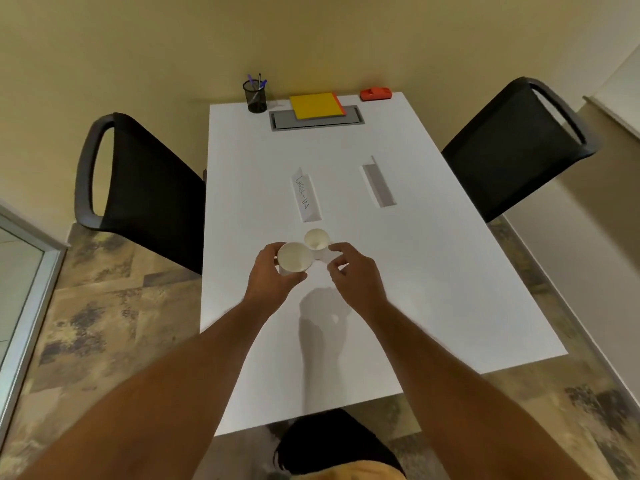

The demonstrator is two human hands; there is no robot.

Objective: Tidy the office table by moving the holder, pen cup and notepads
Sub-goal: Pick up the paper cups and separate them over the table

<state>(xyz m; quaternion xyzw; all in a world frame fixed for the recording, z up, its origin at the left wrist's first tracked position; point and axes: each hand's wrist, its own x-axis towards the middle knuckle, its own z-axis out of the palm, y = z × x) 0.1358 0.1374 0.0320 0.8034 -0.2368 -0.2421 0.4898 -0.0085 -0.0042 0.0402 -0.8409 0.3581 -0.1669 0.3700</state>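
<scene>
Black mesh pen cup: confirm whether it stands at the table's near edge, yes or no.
No, the black mesh pen cup stands at the white table's far edge, left of the yellow notepad.

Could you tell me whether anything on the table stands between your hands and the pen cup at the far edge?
Yes. The tent card marked CHECK-IN stands between the hands, left and right, and the pen cup. Both hands also hold paper cups.

Warm, fairly dim indoor light falls from above and behind me. My hands cast a soft grey shadow on the white table [433, 271] just below my right hand [353, 275]. Beyond my hands the tabletop is overexposed. Wide-angle distortion bends the edges; detail is slightly soft throughout.
</scene>
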